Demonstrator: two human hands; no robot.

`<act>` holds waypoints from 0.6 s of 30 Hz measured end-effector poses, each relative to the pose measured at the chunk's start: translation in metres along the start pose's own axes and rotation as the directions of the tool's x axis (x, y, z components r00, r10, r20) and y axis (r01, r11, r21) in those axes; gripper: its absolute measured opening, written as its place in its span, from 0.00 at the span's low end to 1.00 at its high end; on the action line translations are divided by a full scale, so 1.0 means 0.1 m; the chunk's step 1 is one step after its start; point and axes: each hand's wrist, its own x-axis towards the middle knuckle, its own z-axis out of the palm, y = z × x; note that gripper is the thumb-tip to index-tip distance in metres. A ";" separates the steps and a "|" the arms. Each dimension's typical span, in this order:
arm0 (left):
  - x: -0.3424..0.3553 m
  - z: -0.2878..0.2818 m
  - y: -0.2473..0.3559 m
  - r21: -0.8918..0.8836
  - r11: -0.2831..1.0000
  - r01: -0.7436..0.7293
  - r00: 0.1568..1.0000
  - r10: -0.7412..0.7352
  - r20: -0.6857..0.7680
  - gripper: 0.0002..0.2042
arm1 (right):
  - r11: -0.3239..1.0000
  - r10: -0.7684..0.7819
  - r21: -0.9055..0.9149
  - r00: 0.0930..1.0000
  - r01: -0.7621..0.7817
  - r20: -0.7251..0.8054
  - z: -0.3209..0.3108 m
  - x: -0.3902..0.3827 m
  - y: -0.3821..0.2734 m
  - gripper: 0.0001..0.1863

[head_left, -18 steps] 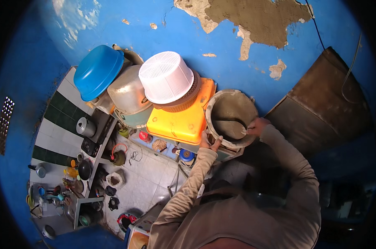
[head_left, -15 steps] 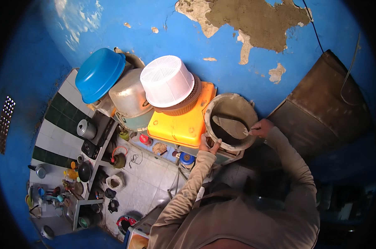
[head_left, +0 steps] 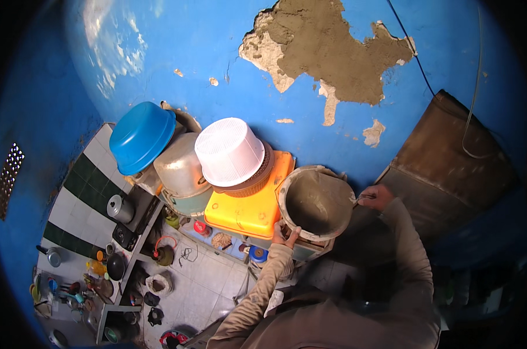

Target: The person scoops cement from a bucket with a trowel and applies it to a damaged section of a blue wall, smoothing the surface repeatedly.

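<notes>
A mortar-crusted bucket [head_left: 282, 198] stands beside a yellow plastic container, its inside coated with wet grey mortar [head_left: 310, 212]. My left hand [head_left: 286, 234] is closed on the near left part of its rim, thumb and fingers gripping the edge. At the right side of the rim, my right hand [head_left: 377, 198] is closed round the handle of a trowel. The trowel's blade reaches into the bucket and is hard to tell from the mortar around it.
A white plastic basket [head_left: 228, 152] sits on the yellow container [head_left: 240, 218]. Left of it are a metal pot [head_left: 182, 160] and a blue basin [head_left: 141, 139]. Behind rises a blue wall with a mortar patch [head_left: 333, 52]; a brown metal sheet [head_left: 449, 139] leans at right.
My view has tilted up, so more of the wall shows. The trowel blade, plain inside the bucket before, now blends with the mortar; my right hand has stayed by the rim.
</notes>
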 end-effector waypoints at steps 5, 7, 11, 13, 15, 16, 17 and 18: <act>-0.08 -0.01 0.08 -0.093 0.995 -0.026 0.999 0.028 0.023 0.22 | 0.999 0.035 -0.004 0.999 -0.035 -0.029 -0.24 -0.04 -0.45 0.12; -0.10 -0.04 0.08 -0.125 0.992 -0.018 0.999 0.024 0.043 0.22 | 0.997 0.069 0.038 0.996 -0.067 -0.049 -0.33 -0.08 -0.74 0.11; -0.24 -0.21 -0.07 -0.112 0.994 -0.009 0.999 0.013 0.035 0.20 | 0.999 0.007 -0.042 0.996 -0.011 -0.093 -0.52 -0.07 -1.03 0.12; -0.35 -0.32 -0.06 -0.082 0.997 -0.014 0.999 0.017 0.041 0.17 | 0.997 -0.017 -0.074 0.996 0.011 -0.086 -0.60 -0.06 -1.22 0.11; -0.51 -0.46 -0.12 -0.071 0.997 -0.027 0.999 0.030 0.044 0.16 | 0.999 -0.025 -0.036 0.998 0.022 -0.061 -0.65 -0.09 -1.41 0.11; -0.58 -0.56 -0.18 -0.001 1.000 -0.012 1.000 0.012 0.016 0.15 | 1.000 -0.022 0.018 0.999 0.023 -0.041 -0.68 -0.11 -1.50 0.11; -0.67 -0.64 -0.23 0.008 1.000 0.003 1.000 -0.003 -0.003 0.14 | 0.997 -0.021 0.072 1.000 0.022 -0.022 -0.71 -0.14 -1.59 0.11; -0.80 -0.73 -0.27 0.012 1.000 0.014 0.999 -0.014 -0.033 0.14 | 0.996 -0.041 0.084 0.998 0.038 0.037 -0.72 -0.15 -1.71 0.11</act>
